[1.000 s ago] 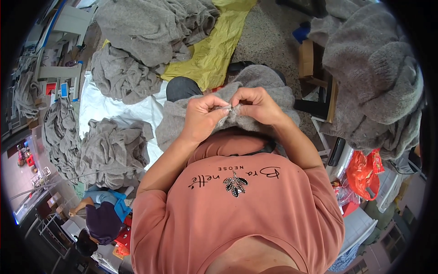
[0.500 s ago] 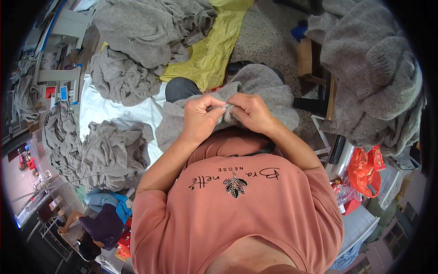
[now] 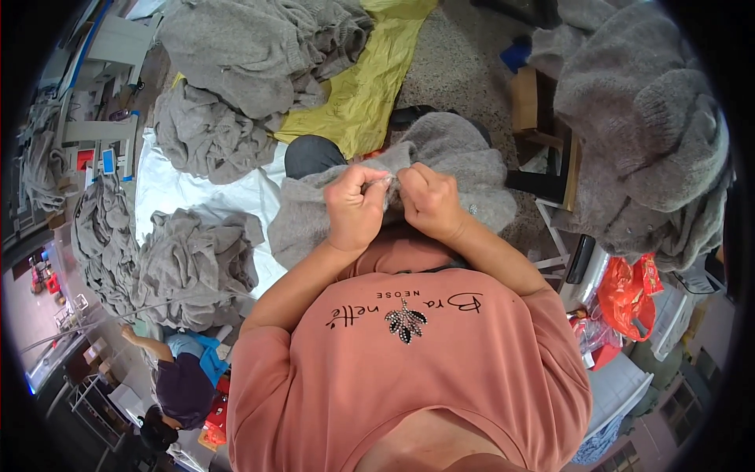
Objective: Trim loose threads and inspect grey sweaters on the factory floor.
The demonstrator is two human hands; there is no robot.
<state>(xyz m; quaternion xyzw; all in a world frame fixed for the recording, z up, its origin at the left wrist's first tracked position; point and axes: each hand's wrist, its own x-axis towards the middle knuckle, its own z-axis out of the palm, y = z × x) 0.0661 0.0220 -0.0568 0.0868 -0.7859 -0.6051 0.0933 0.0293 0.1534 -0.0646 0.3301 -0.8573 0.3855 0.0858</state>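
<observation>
Fingers (image 3: 381, 176) of my left hand (image 3: 351, 211) pinch together on a bit of the grey knit (image 3: 464, 157) spread over my lap, while my right hand (image 3: 431, 203) curls just beside it, fingertips turned out of sight, so I cannot tell what it grips. One dark-clad knee (image 3: 314, 156) shows past the knit's far edge. Ahead and to my left, grey heaps (image 3: 193, 267) lie on a white sheet (image 3: 161, 190) and against a yellow sheet (image 3: 342, 114). At right, a grey pile (image 3: 649, 134) rises near a cardboard box (image 3: 532, 102) and a red bag (image 3: 627, 299). Behind at left, a co-worker (image 3: 185, 393) wears a dark top, one arm outstretched.
</observation>
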